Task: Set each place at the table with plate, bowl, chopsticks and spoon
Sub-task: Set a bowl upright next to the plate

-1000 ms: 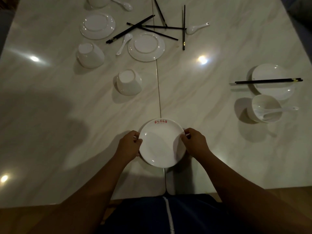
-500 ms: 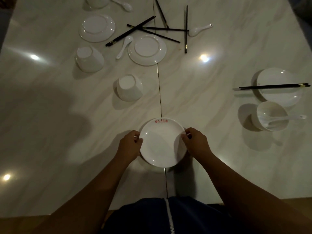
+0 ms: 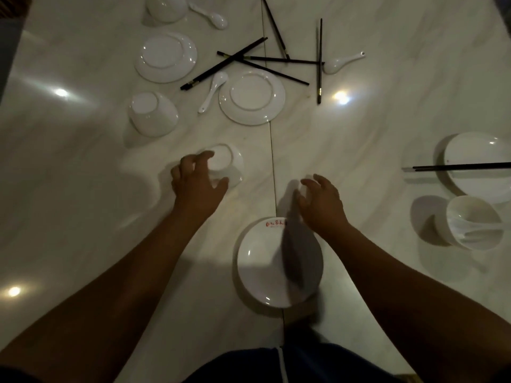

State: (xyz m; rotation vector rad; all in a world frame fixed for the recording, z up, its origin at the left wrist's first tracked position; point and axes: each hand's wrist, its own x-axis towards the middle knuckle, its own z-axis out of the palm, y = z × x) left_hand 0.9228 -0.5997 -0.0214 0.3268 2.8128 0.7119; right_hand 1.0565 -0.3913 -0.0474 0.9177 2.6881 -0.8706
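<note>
Item: place setting at the near edge of the table (image 3: 359, 134), in progress. Plate (image 3: 273, 266): white glazed ceramic, round, shallow, upright, with a red mark at its far rim. It lies at the near edge, astride the table's centre seam. Bowl (image 3: 229, 161): white glazed ceramic, deep, upturned on its rim with the foot showing. It stands left of the seam, beyond and left of the plate, well short of the far edge. Left hand (image 3: 197, 183): the nearer one, arched over the bowl from its near-left side, fingers toward the far side, thumb toward the near. Blur hides whether it grips yet. Right hand (image 3: 322, 201): loosely curled, holding nothing, over bare table just beyond the plate. Judged next: lift the bowl and turn it upright. Loose chopsticks (image 3: 279, 60): black, slender, crossed toward the far edge. Table: pale, glossy, marble-veined.
</note>
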